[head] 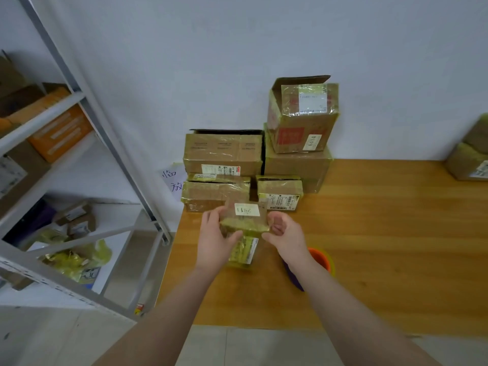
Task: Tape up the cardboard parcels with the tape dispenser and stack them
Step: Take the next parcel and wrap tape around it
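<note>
A small cardboard parcel (244, 219) with a white handwritten label is held above the wooden table (383, 233) between both hands. My left hand (215, 241) grips its left side, thumb under the near edge. My right hand (286, 233) holds its right side with curled fingers. Below it, a yellow-taped parcel (244, 250) lies on the table. The tape dispenser (320, 260), orange and yellow with a purple part, lies on the table behind my right wrist and is partly hidden.
Several taped parcels are stacked against the wall: a wide box (223, 154), flat ones (215, 195) (280, 192), and an open-flapped box (303, 114) on a bigger one (298, 167). A metal shelf rack (87, 133) stands left. Another parcel (468, 154) sits far right.
</note>
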